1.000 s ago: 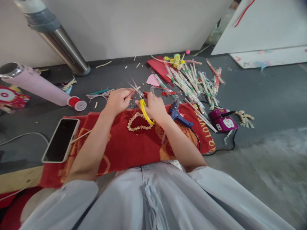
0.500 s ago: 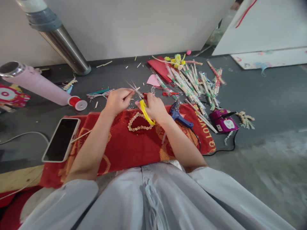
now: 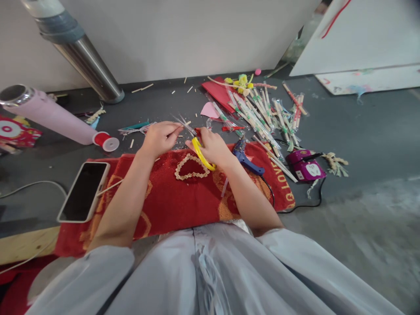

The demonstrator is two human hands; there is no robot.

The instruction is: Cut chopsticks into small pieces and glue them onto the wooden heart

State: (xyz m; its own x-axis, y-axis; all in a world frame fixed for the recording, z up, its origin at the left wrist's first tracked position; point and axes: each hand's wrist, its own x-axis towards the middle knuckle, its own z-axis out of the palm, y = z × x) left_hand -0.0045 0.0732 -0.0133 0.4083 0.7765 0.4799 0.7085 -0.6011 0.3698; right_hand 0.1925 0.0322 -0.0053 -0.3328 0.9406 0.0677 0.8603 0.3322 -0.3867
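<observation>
My right hand (image 3: 213, 148) is closed around the scissors (image 3: 204, 156), its fingers at the yellow and red handles. The scissors' blades point up and left, apart at the tips, close to the fingertips of my left hand (image 3: 162, 139). That left hand is pinched shut, and whatever sits between its fingers is too small to make out. Below the hands, a heart-shaped outline of small wooden pieces (image 3: 192, 176) lies on the red towel (image 3: 183, 203). A thin stick (image 3: 110, 188) passes under my left forearm. Beside my right wrist rests a blue glue gun (image 3: 246, 159).
Bundles of wrapped sticks (image 3: 259, 113) spread at the back right, near a purple box (image 3: 306, 165). On the left are a phone (image 3: 84, 192), a red ribbon spool (image 3: 106, 141), a pink bottle (image 3: 52, 116) and a steel flask (image 3: 90, 65). Cut stick bits are scattered behind.
The scissors and my right hand have shifted slightly right, and my left hand slightly left. A short bit of stick now shows beside my left wrist. The rest looks the same.
</observation>
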